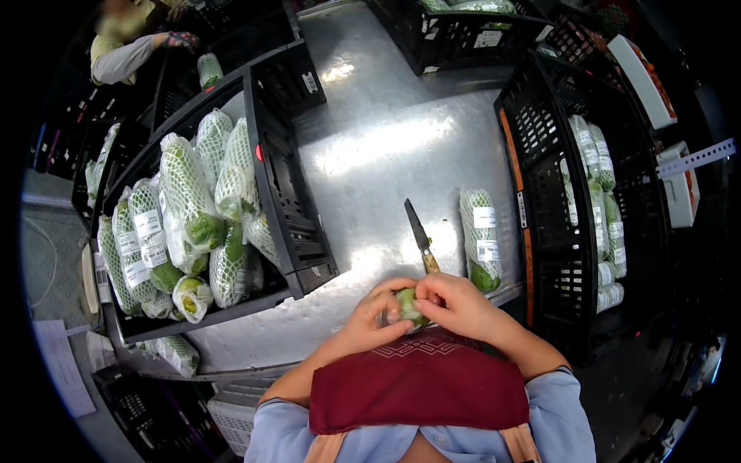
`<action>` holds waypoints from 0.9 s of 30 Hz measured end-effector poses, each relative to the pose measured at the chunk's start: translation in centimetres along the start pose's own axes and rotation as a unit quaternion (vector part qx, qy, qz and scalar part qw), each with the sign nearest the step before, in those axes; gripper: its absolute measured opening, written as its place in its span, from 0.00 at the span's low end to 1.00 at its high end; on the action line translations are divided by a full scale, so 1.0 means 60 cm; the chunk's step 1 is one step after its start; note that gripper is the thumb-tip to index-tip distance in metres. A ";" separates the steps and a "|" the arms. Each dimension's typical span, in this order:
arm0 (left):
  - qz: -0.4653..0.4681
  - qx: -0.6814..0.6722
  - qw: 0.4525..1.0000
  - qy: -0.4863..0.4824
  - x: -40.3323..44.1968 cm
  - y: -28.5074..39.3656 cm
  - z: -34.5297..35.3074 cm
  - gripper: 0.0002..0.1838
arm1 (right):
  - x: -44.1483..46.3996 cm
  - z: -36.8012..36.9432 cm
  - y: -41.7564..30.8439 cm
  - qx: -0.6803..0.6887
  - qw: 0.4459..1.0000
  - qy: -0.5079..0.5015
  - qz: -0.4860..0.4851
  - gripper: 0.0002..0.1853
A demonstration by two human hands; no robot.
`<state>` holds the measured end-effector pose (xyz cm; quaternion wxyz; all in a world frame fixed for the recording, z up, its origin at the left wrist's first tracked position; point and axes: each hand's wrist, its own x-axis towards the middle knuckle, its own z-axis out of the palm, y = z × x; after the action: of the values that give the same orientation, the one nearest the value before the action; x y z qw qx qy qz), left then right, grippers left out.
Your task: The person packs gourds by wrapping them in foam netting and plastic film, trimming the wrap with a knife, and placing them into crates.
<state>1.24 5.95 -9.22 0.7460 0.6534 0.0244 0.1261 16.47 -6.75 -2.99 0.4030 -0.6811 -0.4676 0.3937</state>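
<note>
Close to my apron, my left hand [376, 312] curls around a green papaya [409, 304] that seems to be in clear wrap. My right hand [457, 307] pinches at the top of the same fruit; most of it is hidden by my fingers and the apron. Just beyond my hands lies a knife [417, 228] with a dark blade pointing away and a yellowish handle. To its right, another papaya [480, 239] rests on the metal table [363, 154], in a white foam net with two white labels.
A black crate [289, 185] full of netted papayas [185, 185] stands tilted at left. At right, another black crate [532, 193] holds more labelled ones. A third crate [463, 42] is at the far edge. A co-worker's gloved hand [181, 40] shows at upper left.
</note>
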 end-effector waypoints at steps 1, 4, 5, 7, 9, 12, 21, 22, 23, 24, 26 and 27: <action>-0.004 -0.020 1.000 0.001 -0.001 -0.004 0.001 0.11 | 0.000 -0.002 0.000 -0.006 1.000 -0.003 -0.015 0.07; -0.060 -0.110 0.992 0.024 -0.001 -0.007 -0.001 0.17 | 0.006 0.003 0.009 0.021 0.999 0.025 -0.023 0.08; -0.085 -0.145 0.985 0.036 0.000 -0.006 -0.003 0.19 | 0.009 0.004 0.008 0.029 0.999 0.030 -0.006 0.08; -0.104 -0.119 0.987 0.023 0.003 -0.003 -0.005 0.20 | 0.015 0.008 0.006 0.045 0.998 0.041 0.029 0.09; -0.107 -0.111 0.988 0.023 0.004 0.002 -0.003 0.21 | 0.019 0.011 0.012 0.054 0.997 0.042 0.023 0.08; -0.089 -0.120 0.988 0.034 0.009 0.009 0.006 0.22 | 0.026 0.014 0.027 0.090 0.995 0.039 0.034 0.06; -0.138 -0.127 0.980 0.065 0.017 0.013 -0.001 0.18 | 0.021 0.018 0.030 0.271 0.961 0.006 0.049 0.06; -0.132 -0.130 0.980 0.072 0.016 0.007 -0.003 0.17 | 0.015 0.011 0.031 0.285 0.957 -0.022 0.041 0.07; -0.125 -0.133 0.980 0.077 0.015 0.004 -0.004 0.16 | 0.012 0.005 0.033 0.225 0.974 -0.031 0.000 0.07; -0.135 -0.128 0.980 0.076 0.015 0.005 -0.005 0.14 | 0.010 -0.003 0.036 0.164 0.985 -0.039 -0.040 0.07; -0.154 -0.118 0.978 0.073 0.017 0.010 -0.005 0.11 | 0.005 -0.010 0.040 0.090 0.989 -0.051 -0.101 0.07; -0.153 -0.118 0.979 0.071 0.020 0.011 -0.005 0.11 | 0.003 -0.012 0.041 0.079 0.988 -0.055 -0.122 0.06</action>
<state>2.21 6.58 -8.48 0.8247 0.5388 0.1616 0.0586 17.96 -7.31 -5.01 0.4737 -0.5624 -0.5364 0.4143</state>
